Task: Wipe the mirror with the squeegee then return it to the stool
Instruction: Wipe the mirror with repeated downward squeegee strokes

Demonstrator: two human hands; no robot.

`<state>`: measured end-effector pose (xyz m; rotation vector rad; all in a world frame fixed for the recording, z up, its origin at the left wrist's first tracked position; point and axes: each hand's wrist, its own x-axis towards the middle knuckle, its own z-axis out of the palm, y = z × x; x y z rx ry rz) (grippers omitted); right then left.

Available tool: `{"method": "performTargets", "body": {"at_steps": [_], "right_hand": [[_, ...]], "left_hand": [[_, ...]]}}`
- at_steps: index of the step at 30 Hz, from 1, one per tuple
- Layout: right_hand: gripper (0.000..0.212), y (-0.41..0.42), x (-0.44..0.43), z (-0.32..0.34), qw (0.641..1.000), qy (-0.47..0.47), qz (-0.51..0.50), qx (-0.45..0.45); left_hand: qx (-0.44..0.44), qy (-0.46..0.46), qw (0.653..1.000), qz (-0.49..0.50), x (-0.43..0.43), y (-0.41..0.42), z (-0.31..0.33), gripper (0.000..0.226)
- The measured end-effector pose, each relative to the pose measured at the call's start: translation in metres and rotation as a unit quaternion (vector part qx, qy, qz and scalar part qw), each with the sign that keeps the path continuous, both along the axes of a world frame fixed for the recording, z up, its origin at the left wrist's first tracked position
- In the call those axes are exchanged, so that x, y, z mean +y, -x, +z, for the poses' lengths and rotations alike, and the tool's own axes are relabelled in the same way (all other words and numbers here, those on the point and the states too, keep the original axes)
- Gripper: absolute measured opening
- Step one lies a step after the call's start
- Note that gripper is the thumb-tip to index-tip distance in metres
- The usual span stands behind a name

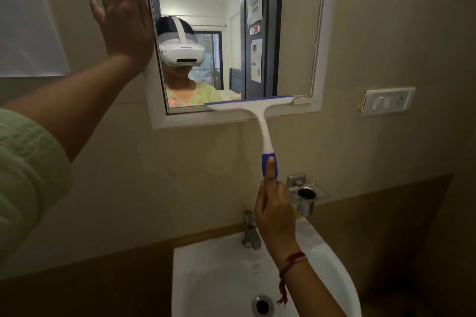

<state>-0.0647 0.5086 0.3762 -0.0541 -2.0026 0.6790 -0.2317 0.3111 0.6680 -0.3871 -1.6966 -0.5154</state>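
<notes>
One stroke, as we judged it, was at its bottom end: the squeegee (261,123) had its blue-edged blade lying level along the lower edge of the mirror (219,33), toward the right corner of the glass and just above the white frame. Below the mirror, our right hand (275,216) held the blue handle, its grip clamped round it with the forefinger laid straight up the shaft. Our left hand (123,15) was at the mirror's left edge, flat and upright, fingers straight and the grip apart, holding nothing; it looked braced against the frame, though we could not be sure of contact. We saw no streaks or drops on the glass, so we could not tell how much of it was already wiped; the left half may yet have needed a pass. Below the mirror were the sink (206,265) and its tap (249,231). The stool was nowhere in view, so we reckoned the second part, carrying the squeegee to it, was wholly left to do.
</notes>
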Motion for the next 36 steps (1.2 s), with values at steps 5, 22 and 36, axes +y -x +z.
{"method": "performTargets", "body": {"at_steps": [5, 22, 36], "right_hand": [[0.076, -0.002, -0.002, -0.001, 1.000, -0.001, 0.006, 0.004], [0.056, 0.007, 0.024, 0.144, 0.979, -0.028, 0.103, 0.175], [0.054, 0.047, 0.069, 0.316, 0.961, -0.043, 0.069, 0.266]], "left_hand": [[-0.001, -0.001, 1.000, 0.000, 0.001, -0.002, 0.000, 0.049], [0.000, 0.008, 0.999, -0.047, -0.001, -0.004, -0.002, 0.054], [0.038, 0.005, 0.996, -0.083, 0.001, -0.007, -0.003, 0.053]]}}
